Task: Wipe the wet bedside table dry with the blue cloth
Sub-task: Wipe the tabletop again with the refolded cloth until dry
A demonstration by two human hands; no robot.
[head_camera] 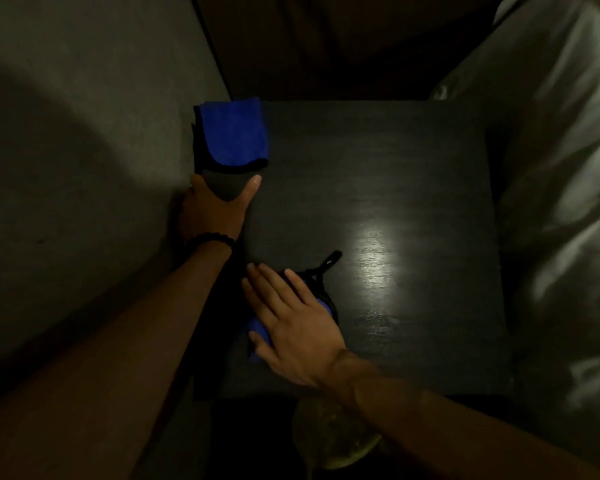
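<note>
Head view: left hand (pixel 215 206) grips blue cloth (pixel 234 133), right hand (pixel 291 317) flat

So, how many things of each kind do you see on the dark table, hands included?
Blue cloths: 2, one at the far left corner, one under the right hand
Hands: 2, left hand, right hand
Total: 4

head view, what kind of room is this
Probably a dim bedroom: a small dark table stands between a grey wall and rumpled pale bedding, like a bedside table. The left hand and right hand each hold a blue cloth on it.
</note>
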